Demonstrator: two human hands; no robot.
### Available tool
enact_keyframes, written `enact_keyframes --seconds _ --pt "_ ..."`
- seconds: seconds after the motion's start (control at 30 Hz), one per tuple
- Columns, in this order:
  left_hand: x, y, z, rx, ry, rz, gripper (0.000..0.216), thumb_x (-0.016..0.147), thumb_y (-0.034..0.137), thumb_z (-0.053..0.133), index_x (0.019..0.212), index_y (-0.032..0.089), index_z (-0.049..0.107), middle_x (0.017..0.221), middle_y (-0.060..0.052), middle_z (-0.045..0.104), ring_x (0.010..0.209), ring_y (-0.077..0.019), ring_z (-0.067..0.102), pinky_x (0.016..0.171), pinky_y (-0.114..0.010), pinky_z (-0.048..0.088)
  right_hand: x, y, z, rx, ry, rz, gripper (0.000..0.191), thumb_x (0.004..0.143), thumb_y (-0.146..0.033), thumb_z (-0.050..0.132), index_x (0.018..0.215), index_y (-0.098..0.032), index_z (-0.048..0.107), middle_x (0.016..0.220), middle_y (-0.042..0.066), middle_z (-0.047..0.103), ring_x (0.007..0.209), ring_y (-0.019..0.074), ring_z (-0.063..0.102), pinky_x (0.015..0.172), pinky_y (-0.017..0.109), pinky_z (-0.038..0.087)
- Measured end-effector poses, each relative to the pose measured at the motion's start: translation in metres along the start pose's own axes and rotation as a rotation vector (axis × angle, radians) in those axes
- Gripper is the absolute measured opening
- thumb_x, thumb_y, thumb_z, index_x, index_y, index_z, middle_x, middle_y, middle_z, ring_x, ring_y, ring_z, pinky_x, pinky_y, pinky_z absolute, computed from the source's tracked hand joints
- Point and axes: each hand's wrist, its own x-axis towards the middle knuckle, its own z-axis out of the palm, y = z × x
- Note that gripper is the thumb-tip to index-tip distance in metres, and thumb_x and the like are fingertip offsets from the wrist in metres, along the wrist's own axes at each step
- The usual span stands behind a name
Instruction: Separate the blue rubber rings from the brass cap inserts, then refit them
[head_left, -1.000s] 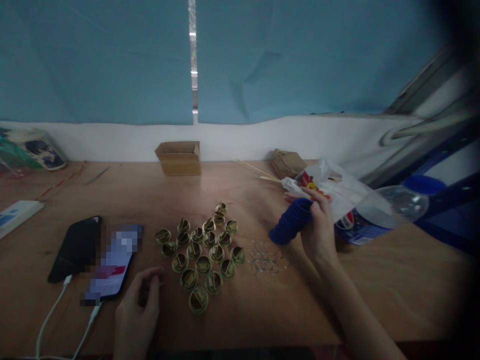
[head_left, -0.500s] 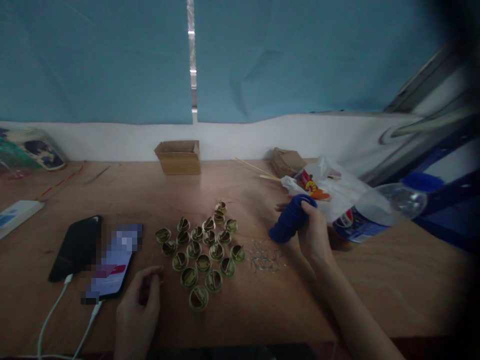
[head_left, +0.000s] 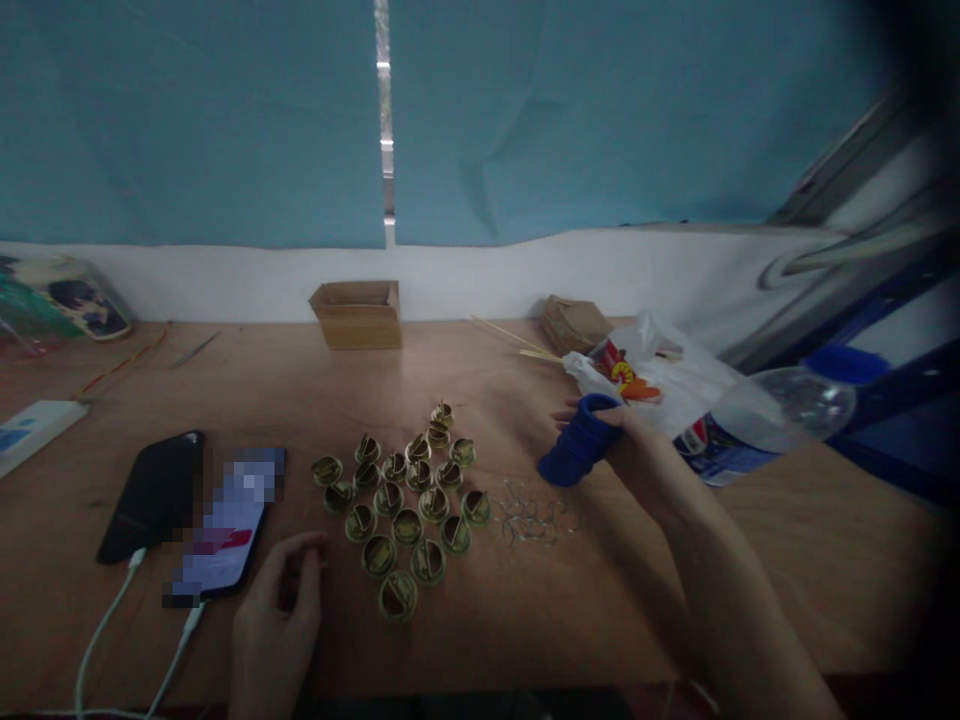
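My right hand (head_left: 626, 435) grips a blue ribbed cylinder (head_left: 574, 450) with a hollow-looking upper end. It leans toward the lower left at the table surface, right of the metal pieces; some of my fingers are hidden behind it. Several round brass-coloured pieces (head_left: 406, 527), each with a bar across its hollow face, lie grouped in the middle. Beside them is a small heap of thin bent wire pieces (head_left: 532, 518). My left hand (head_left: 277, 610) rests on the table left of the round pieces, loosely curled, thumb apart from the fingers, with nothing visible in it.
Two phones (head_left: 154, 495) with white cables lie at left, near a white power strip (head_left: 34, 435). An open cardboard box (head_left: 360, 325) stands at the back. On the right are another brown box (head_left: 576, 325), a plastic bag (head_left: 690, 365) and a tilted Pepsi bottle (head_left: 739, 430).
My right wrist has turned and the forearm has shifted right, with the blue cylinder still in hand at nearly the same spot. My left hand has stayed still.
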Motion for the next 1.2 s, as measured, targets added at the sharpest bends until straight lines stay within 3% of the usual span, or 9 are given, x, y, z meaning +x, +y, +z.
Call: enact_keyframes --seconds 0.33,0.53,0.63,0.73,0.97,1.07,1.13,1.17,1.2 --pt "0.0 0.002 0.0 0.004 0.008 -0.01 0.032 0.082 0.049 0.053 0.096 0.023 0.066 0.089 -0.006 0.076 0.081 -0.0273 0.073 0.068 -0.034 0.056 0.0 -0.003 -0.003 -0.019 -0.034 0.002 0.025 0.075 -0.04 0.049 0.078 -0.025 0.069 0.074 0.006 0.072 0.081 0.0299 0.069 0.075 0.047 0.054" --pt "0.0 0.0 -0.001 0.02 -0.026 -0.049 0.034 0.083 0.05 0.051 0.1 0.024 0.064 0.092 -0.006 0.075 0.084 -0.0281 0.072 0.072 -0.036 0.056 0.003 0.012 0.0 -0.081 0.033 -0.046 0.022 0.076 -0.039 0.047 0.071 -0.025 0.063 0.071 0.005 0.07 0.076 0.0277 0.068 0.067 0.042 0.053" --pt "0.0 -0.001 -0.001 0.002 -0.02 -0.037 0.033 0.084 0.05 0.051 0.099 0.023 0.064 0.094 -0.006 0.075 0.082 -0.027 0.072 0.07 -0.035 0.056 0.001 0.027 0.006 -0.182 0.043 -0.062 0.011 0.07 -0.033 0.055 0.064 -0.023 0.057 0.057 0.001 0.062 0.058 0.0214 0.06 0.054 0.033 0.047" --pt "-0.001 0.002 0.001 0.012 -0.01 0.001 0.032 0.085 0.048 0.051 0.098 0.023 0.065 0.095 -0.006 0.075 0.08 -0.0259 0.072 0.066 -0.032 0.056 -0.003 0.044 0.015 -0.314 0.051 -0.082 0.009 0.072 -0.031 0.054 0.068 -0.023 0.054 0.052 -0.003 0.054 0.048 0.0178 0.05 0.045 0.029 0.037" --pt "0.001 0.007 0.001 0.121 0.001 0.026 0.028 0.086 0.044 0.05 0.097 0.024 0.066 0.091 -0.005 0.075 0.077 -0.0248 0.072 0.063 -0.031 0.056 -0.011 0.063 0.03 -0.693 0.09 -0.241 0.009 0.08 -0.022 0.046 0.078 -0.023 0.055 0.071 0.002 0.061 0.068 0.0222 0.056 0.06 0.031 0.038" --pt "-0.007 0.013 0.001 0.122 0.116 0.153 0.024 0.088 0.039 0.052 0.097 0.022 0.066 0.087 -0.005 0.073 0.071 -0.0223 0.071 0.062 -0.031 0.057 -0.012 0.065 0.032 -0.854 0.074 -0.286 0.014 0.076 -0.015 0.046 0.084 -0.02 0.057 0.076 0.006 0.063 0.074 0.0242 0.058 0.066 0.032 0.038" --pt "-0.021 0.024 0.006 0.128 0.25 0.368 0.019 0.087 0.032 0.056 0.099 0.021 0.064 0.093 -0.006 0.071 0.076 -0.0218 0.07 0.07 -0.034 0.057 -0.013 0.066 0.033 -0.947 0.061 -0.311 0.017 0.075 -0.013 0.045 0.086 -0.018 0.057 0.08 0.009 0.065 0.079 0.026 0.059 0.07 0.034 0.039" --pt "-0.03 0.031 0.012 0.112 0.258 0.515 0.017 0.086 0.028 0.059 0.101 0.021 0.063 0.097 -0.007 0.07 0.084 -0.0226 0.069 0.077 -0.035 0.057 -0.013 0.067 0.034 -0.988 0.054 -0.323 0.017 0.075 -0.012 0.045 0.086 -0.017 0.057 0.083 0.011 0.065 0.082 0.0269 0.059 0.073 0.034 0.039" --pt "-0.04 0.038 0.018 0.09 0.186 0.646 0.022 0.085 0.025 0.061 0.106 0.02 0.062 0.107 -0.009 0.068 0.096 -0.0237 0.068 0.083 -0.036 0.056 -0.014 0.067 0.035 -1.025 0.045 -0.335 0.018 0.075 -0.012 0.045 0.088 -0.016 0.057 0.085 0.013 0.066 0.085 0.0277 0.059 0.075 0.035 0.039"
